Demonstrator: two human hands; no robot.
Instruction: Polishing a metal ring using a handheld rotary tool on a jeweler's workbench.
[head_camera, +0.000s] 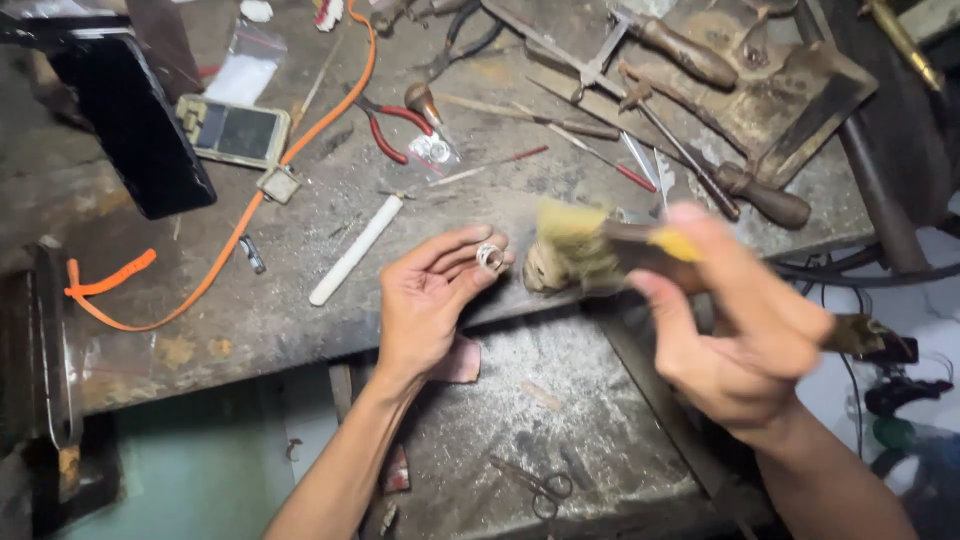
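At the centre of the frame the left hand (425, 300) pinches a small silvery metal ring (490, 257) between thumb and fingertips, the other fingers loosely curled. To its right, the right hand (735, 325), blurred, is closed around the dark handle of a brush (585, 252) whose worn, yellowish bristles sit just beside the ring. Behind them lies a scarred, grey workbench (300, 240): a white stick (356, 249) left of centre, red-handled pliers (392, 125) above it, an orange strap (215, 255) curving along the left.

Left hand (425, 300) pinches silver ring (490, 257); right hand (740, 330) grips blurred brush (580, 250) beside it.
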